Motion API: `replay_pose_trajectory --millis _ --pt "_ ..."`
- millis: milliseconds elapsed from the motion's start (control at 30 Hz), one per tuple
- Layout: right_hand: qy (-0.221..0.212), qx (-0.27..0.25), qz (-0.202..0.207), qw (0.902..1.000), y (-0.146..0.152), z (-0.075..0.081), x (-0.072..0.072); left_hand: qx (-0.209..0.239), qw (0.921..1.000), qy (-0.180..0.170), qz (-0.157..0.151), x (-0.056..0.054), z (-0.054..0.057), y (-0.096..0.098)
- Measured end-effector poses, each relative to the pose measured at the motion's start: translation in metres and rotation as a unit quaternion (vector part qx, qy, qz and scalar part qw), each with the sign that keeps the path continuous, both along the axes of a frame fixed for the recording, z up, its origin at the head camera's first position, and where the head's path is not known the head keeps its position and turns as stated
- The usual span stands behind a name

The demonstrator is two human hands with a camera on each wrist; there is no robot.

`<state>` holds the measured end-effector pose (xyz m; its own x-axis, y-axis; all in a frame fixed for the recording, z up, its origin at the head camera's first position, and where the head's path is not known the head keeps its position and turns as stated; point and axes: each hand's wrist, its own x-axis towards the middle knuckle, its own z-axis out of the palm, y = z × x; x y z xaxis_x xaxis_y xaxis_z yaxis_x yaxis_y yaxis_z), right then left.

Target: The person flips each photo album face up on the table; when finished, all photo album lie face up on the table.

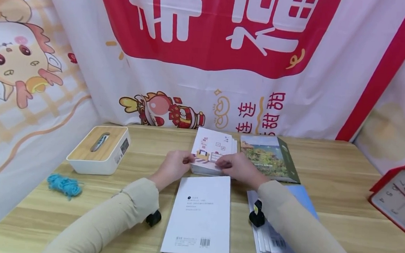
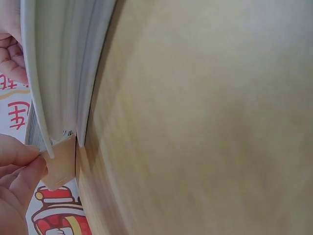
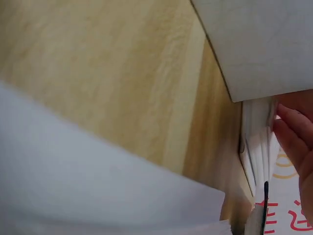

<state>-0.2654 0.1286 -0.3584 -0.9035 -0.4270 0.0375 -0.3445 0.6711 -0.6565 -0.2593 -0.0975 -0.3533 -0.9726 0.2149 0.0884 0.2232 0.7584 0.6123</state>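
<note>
Book with illustrated cover (image 1: pixel 211 144) is lying just beyond the white book (image 1: pixel 199 220); my left hand (image 1: pixel 174 164) is pinching one side, my right hand (image 1: pixel 240 168) gripping the other.

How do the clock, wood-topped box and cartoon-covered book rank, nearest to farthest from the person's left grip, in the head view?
1. Cartoon-covered book: touching the left grip.
2. Wood-topped box: off to its left.
3. Clock: far right side.
</note>
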Motion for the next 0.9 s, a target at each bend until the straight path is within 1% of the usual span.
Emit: replay_pose_trajectory --millis 167,333,433,500,567,667,800,900 --pt "-0.046 -0.054 0.002 0.9975 0.005 -0.001 0.001 -0.005 1.0000 0.002 0.003 0.001 0.000 -0.003" --pt "-0.082 -0.083 -0.027 0.9928 0.007 -0.001 0.004 0.008 0.9996 -0.027 0.007 0.005 0.001 -0.005" --pt "-0.084 -0.090 -0.047 0.9912 0.009 0.002 0.008 0.032 0.9980 -0.052 0.017 0.008 0.003 -0.005" --pt "-0.078 -0.100 -0.056 0.9903 0.011 0.006 0.012 0.049 0.9965 -0.062 0.026 0.010 0.004 -0.005" --pt "-0.067 -0.114 -0.061 0.9894 0.015 0.010 0.015 0.065 0.9949 -0.068 0.038 0.012 0.008 -0.004" --pt "-0.060 -0.137 -0.070 0.9862 0.023 0.017 0.021 0.082 0.9935 -0.063 0.048 0.015 0.015 -0.001" --pt "-0.060 -0.156 -0.088 0.9819 0.038 0.027 0.028 0.106 0.9917 -0.058 0.042 0.018 0.025 0.007" --pt "-0.062 -0.165 -0.104 0.9788 0.052 0.036 0.033 0.123 0.9908 -0.051 0.025 0.020 0.032 0.016"
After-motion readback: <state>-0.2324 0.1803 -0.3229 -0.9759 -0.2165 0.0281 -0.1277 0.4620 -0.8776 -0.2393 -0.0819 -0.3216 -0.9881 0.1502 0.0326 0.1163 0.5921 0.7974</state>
